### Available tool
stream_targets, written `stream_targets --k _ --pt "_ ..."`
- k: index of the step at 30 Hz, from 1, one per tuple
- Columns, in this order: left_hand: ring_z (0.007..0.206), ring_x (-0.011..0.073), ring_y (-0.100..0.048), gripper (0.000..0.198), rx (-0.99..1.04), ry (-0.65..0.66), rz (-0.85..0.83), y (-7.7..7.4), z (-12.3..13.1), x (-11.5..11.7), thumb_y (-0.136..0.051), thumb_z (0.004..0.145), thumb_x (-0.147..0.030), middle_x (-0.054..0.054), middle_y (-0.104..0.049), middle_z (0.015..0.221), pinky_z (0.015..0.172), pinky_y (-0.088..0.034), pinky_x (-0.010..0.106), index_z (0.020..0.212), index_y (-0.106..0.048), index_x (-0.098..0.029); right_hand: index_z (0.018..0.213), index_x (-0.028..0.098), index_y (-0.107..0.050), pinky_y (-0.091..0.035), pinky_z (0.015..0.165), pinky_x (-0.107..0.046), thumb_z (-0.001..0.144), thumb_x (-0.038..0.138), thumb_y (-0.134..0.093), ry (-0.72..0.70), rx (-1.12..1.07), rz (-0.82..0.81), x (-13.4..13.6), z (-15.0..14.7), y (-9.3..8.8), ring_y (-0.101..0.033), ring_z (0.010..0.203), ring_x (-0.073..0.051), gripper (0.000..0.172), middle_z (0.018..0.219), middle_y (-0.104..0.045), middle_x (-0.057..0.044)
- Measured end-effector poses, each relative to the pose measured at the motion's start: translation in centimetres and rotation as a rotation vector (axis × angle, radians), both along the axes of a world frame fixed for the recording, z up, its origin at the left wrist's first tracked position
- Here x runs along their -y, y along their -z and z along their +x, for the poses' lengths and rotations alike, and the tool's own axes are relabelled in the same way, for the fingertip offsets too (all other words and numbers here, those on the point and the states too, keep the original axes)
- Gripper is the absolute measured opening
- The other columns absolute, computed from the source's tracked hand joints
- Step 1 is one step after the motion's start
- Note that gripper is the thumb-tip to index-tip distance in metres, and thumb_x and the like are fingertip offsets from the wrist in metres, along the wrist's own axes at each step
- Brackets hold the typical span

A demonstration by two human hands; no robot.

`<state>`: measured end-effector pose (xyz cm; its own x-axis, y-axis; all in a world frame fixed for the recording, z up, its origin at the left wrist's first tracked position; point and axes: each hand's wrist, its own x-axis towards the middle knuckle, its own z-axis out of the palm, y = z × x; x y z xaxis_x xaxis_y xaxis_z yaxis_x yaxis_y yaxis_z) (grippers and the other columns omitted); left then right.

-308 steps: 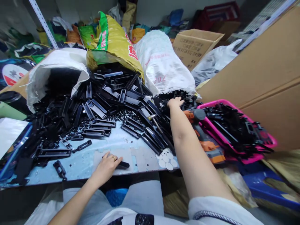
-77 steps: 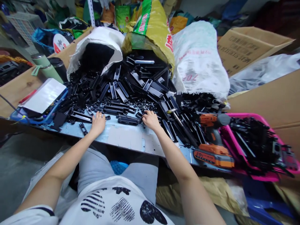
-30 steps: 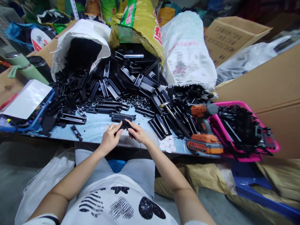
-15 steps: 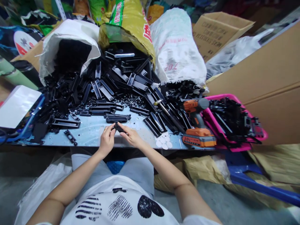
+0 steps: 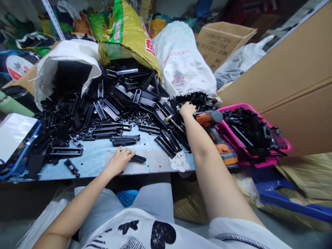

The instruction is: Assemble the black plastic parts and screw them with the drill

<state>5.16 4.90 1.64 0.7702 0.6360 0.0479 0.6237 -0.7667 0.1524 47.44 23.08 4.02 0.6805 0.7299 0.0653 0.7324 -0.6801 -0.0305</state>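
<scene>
My left hand (image 5: pixel 119 161) lies on the near edge of the light blue table (image 5: pixel 95 162), its fingers pressed down on a short black plastic piece (image 5: pixel 138 158). My right hand (image 5: pixel 187 109) is stretched far out to the heap of small black parts (image 5: pixel 198 100) spilling from the white woven sack (image 5: pixel 181 64). Its fingers curl down into that heap, and what they hold, if anything, is hidden. An orange cordless drill (image 5: pixel 214 133) lies just right of my right forearm.
A big pile of black plastic strips (image 5: pixel 116 103) covers the back of the table. A pink basket (image 5: pixel 252 136) of black parts stands at the right, beside a large cardboard sheet (image 5: pixel 290 72). White discs (image 5: pixel 178 164) lie near the table's front edge.
Half a second ago both hands held a small black piece together near the table edge. Now the left hand pins it on the table and the right has reached out to the sack's heap.
</scene>
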Motion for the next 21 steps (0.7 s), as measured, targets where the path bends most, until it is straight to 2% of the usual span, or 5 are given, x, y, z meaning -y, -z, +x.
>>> stream_targets --k 2,6,12,17,21 --pt "0.099 0.0199 -0.055 0.048 -0.038 0.008 -0.019 -0.2 -0.1 0.2 -0.039 0.083 0.0 0.009 -0.062 0.104 0.096 -0.035 0.043 0.125 -0.051 -0.02 0.125 0.006 -0.052 -0.044 0.086 -0.043 0.089 0.023 -0.045 0.077 -0.06 -0.117 -1.0 1.4 0.1 -0.048 0.115 -0.03 0.04 0.117 -0.055 -0.027" --pt "0.095 0.0214 -0.055 0.051 -0.074 -0.005 -0.028 -0.8 -0.8 0.9 -0.038 0.082 0.001 0.01 -0.061 0.103 0.085 -0.04 0.038 0.128 -0.049 -0.02 0.113 0.003 -0.062 -0.047 0.083 -0.038 0.083 0.018 -0.055 0.017 -0.153 -0.235 -2.7 3.5 -0.6 -0.057 0.107 -0.028 0.035 0.105 -0.061 -0.025" --pt "0.096 0.0228 -0.055 0.048 -0.047 -0.089 -0.013 -0.7 -2.6 1.2 -0.037 0.084 -0.001 0.011 -0.06 0.103 0.084 -0.039 0.039 0.126 -0.05 -0.02 0.095 0.003 -0.07 -0.047 0.079 -0.036 0.082 0.023 -0.057 -0.133 -0.177 -0.397 -3.1 2.0 -5.3 -0.063 0.091 -0.027 0.027 0.09 -0.066 -0.02" --pt "0.099 0.0239 -0.054 0.037 -0.02 -0.108 -0.067 0.2 -2.6 1.3 -0.044 0.09 -0.017 0.011 -0.059 0.105 0.084 -0.04 0.037 0.127 -0.049 -0.018 0.101 0.008 -0.066 -0.042 0.082 -0.037 0.082 0.019 -0.056 -0.6 0.138 -0.219 4.3 -6.5 -9.3 -0.059 0.096 -0.027 0.023 0.095 -0.064 -0.018" --pt "0.101 0.0239 -0.054 0.037 0.038 -0.101 -0.131 0.7 -1.0 1.1 -0.045 0.092 -0.029 0.012 -0.058 0.11 0.087 -0.042 0.037 0.127 -0.048 -0.015 0.099 0.013 -0.064 -0.034 0.087 -0.04 0.093 0.023 -0.041 -1.076 0.243 -0.072 14.0 -14.2 -9.0 -0.052 0.101 -0.028 0.025 0.099 -0.061 -0.016"
